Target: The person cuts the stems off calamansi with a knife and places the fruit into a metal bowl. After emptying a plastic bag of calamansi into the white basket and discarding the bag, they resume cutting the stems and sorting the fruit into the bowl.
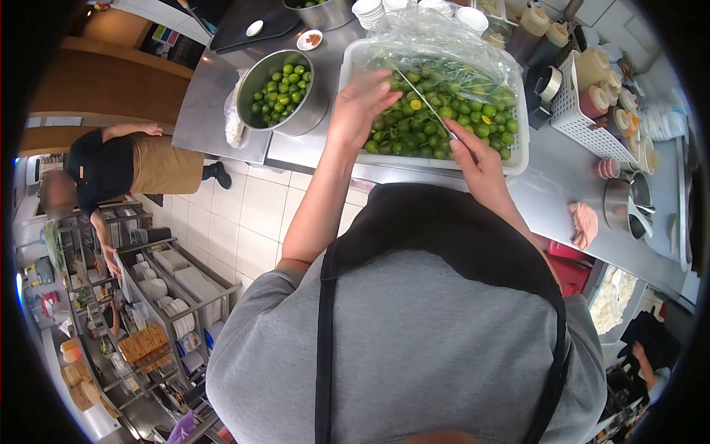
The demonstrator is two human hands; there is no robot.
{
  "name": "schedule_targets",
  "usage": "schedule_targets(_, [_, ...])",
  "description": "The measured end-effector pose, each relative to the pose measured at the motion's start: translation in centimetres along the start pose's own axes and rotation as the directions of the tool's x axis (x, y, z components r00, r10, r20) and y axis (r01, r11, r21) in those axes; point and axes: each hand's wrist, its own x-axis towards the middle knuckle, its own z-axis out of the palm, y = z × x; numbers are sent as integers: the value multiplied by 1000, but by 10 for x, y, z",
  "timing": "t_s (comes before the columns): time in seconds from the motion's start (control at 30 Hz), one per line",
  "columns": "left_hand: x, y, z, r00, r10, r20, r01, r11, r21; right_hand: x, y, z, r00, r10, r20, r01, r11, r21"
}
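My right hand point(477, 159) is wrapped round the handle of a knife point(424, 100), whose blade slants up and left over the limes. My left hand point(362, 107) is raised at the left side of a white tray point(521, 148), its fingers apart and partly blurred, with nothing visible in them. Many green limes point(414, 133) fill the tray, a few showing yellow spots. Clear plastic wrap point(451, 52) lies bunched over the back of the tray. Left of my left hand, a metal pot point(307, 107) holds more limes.
Back left are a small dish point(310, 40) and a black tray point(259, 26). White cups point(370, 11) stand behind. A bottle basket point(592, 111), pink cloth point(583, 223) and metal containers point(617, 203) are at the right. A person point(111, 166) stands at the left beside a dish rack point(177, 296).
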Motion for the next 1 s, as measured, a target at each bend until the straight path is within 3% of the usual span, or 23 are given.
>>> schedule_targets(0.37, [0,-5,9,999,32,24,-32,999,-24,2,13,-2,999,41,-4,-41,999,27])
schedule_targets(0.43, [-5,3,14,997,38,64,-33,997,-71,5,21,-6,960,280,-3,-280,960,34])
schedule_targets(0.57, [-1,1,12,995,71,64,-65,994,-91,2,23,-14,960,279,-28,-278,960,23])
schedule_targets(0.63, [0,-2,10,997,60,44,-58,997,-52,1,17,-13,996,49,-80,-48,999,21])
schedule_targets(0.83, [2,-6,13,992,125,-17,-125,992,16,-6,9,-4,991,-130,-24,128,989,-76])
schedule_targets(1.0, [1,-11,13,982,181,-46,-175,979,101,-5,4,-4,988,-149,-41,143,981,-129])
